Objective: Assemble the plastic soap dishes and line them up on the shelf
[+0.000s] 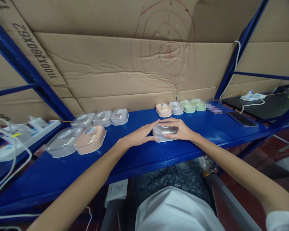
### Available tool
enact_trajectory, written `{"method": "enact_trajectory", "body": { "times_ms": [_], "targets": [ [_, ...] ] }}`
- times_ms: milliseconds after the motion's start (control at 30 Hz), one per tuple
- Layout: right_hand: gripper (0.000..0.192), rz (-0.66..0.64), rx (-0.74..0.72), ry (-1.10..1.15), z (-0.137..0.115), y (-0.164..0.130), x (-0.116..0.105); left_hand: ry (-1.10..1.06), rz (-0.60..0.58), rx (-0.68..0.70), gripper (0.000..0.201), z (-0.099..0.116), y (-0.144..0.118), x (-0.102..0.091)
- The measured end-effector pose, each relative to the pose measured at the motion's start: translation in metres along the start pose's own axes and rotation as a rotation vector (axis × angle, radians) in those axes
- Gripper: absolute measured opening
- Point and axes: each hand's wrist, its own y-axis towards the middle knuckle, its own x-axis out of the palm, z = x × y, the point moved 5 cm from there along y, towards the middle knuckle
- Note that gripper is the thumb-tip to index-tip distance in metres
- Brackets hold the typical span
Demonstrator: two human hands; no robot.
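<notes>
Left hand: the left hand (141, 134) lies flat and open-fingered on the blue worktop (62, 173), its fingertips touching the left side of a grey lidded case (164, 132).
Right hand: the right hand (180, 128) is cupped over the top and right side of the same case, fingers spread across its lid, holding it down rather than lifting it.
Case in hand: the grey lidded case sits on the worktop between the two hands, near the middle of the blue surface and close to its front edge.
Left group: a clear case (62, 141) and a pink case (91, 138) sit side by side at the left, touching; behind them stands a row of three clear cases (101, 117).
Right row: a pink case (163, 109), a grey one (176, 107) and two green ones (194, 105) line up along the back, just beside one another.
Phone: a dark phone (241, 118) lies flat at the right end of the worktop, well apart from the hands.
Backdrop: cardboard sheets (115, 64) with red circles drawn on them stand behind the worktop.
Far left: a white power strip (26, 131) with cables.
</notes>
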Motion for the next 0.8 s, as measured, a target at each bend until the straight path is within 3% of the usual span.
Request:
{"method": "enact_trajectory", "body": {
  "times_ms": [533,800],
  "targets": [
    [0.057,-0.004,0.006,-0.018,0.0025,0.0018,0.0014,-0.16,0.095,0.03,0.092,0.0031,0.0023,-0.0017],
    [0.054,0.022,0.01,0.013,0.0036,0.0024,-0.0008,-0.304,0.079,0.042,0.089,0.0049,0.0056,0.0002]
  ]
}}
